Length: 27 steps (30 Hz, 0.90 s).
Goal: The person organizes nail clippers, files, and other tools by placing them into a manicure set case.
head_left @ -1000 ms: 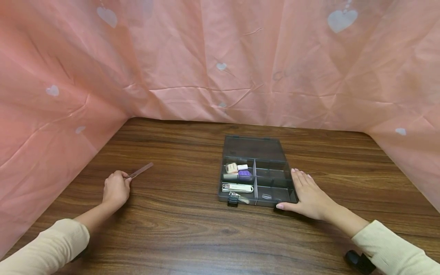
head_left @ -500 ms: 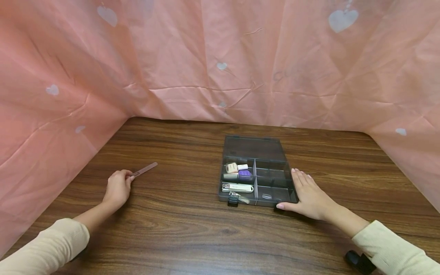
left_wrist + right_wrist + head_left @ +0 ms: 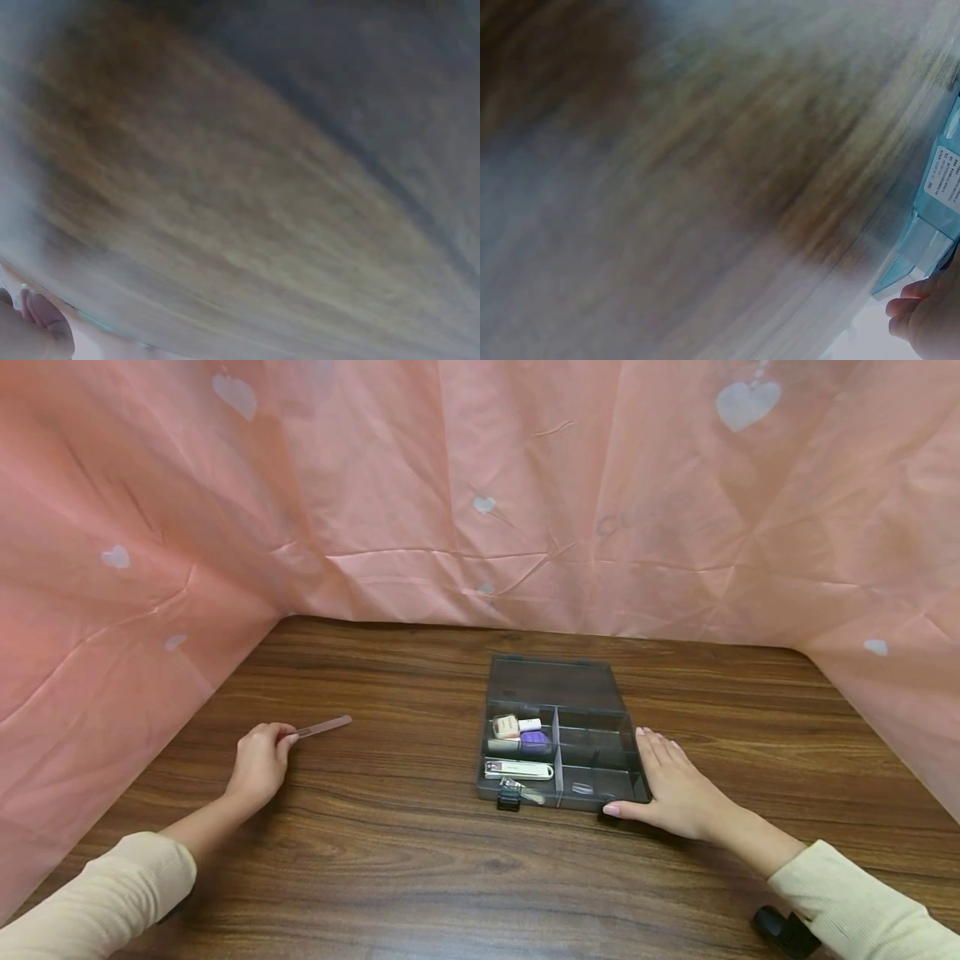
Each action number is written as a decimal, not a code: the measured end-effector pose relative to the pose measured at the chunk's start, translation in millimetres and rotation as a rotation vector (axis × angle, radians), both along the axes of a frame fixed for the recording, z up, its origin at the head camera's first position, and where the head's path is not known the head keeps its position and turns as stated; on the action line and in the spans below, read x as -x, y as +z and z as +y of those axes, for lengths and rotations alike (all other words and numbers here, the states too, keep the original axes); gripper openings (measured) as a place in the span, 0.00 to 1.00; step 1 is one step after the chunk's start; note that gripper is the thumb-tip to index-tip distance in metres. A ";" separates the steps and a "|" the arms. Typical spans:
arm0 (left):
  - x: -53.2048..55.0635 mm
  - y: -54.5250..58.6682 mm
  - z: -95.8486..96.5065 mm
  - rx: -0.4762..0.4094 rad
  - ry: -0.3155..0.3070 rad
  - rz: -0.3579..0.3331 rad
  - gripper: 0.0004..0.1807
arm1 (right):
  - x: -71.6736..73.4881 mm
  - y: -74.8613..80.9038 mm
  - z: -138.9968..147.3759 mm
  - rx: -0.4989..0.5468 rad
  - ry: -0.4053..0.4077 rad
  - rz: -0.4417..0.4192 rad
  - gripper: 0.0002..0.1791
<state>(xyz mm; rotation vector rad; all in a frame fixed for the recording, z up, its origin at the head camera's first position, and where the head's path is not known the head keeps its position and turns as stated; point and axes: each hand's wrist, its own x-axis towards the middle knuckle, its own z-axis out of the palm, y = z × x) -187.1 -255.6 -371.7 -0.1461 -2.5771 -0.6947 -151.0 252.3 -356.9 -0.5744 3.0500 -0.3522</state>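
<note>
My left hand point(image 3: 258, 764) pinches one end of a nail file point(image 3: 324, 727), a thin, pale, translucent strip with a rounded tip that points right. A grey see-through organizer box point(image 3: 566, 799) lies with its lid point(image 3: 553, 683) folded back. Against its right side rest the straight fingers of my right hand point(image 3: 678, 793), with the thumb at the front right corner. Inside on the left are a beige nail polish bottle point(image 3: 506, 727), a purple one point(image 3: 534, 742), a nail clipper point(image 3: 519, 770) and a smaller clipper point(image 3: 522, 791). Small clear pieces point(image 3: 581, 789) lie in the front right compartment.
The wooden table point(image 3: 405, 860) is bounded at the back and sides by a pink curtain point(image 3: 420, 527) with white hearts. A black object point(image 3: 783, 931) shows under the right sleeve. A latch point(image 3: 508, 800) hangs at the box's front.
My left hand has shifted slightly up and right, and the nail file has turned to lie flatter, its tip further right. My right hand and the box have stayed put.
</note>
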 end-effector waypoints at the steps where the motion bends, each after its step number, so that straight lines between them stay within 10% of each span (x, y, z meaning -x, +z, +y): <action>1: 0.4 0.4 0.6 -0.002 -0.006 0.012 0.06 | 0.1 -0.2 0.0 0.001 0.001 0.000 0.63; 12: 5.0 0.7 12.9 -0.003 -0.133 0.128 0.03 | 0.0 -1.0 0.1 0.004 0.000 0.004 0.63; 27: 9.1 1.1 33.2 -0.061 -0.194 0.055 0.05 | 0.7 -0.9 0.3 0.006 -0.007 -0.016 0.64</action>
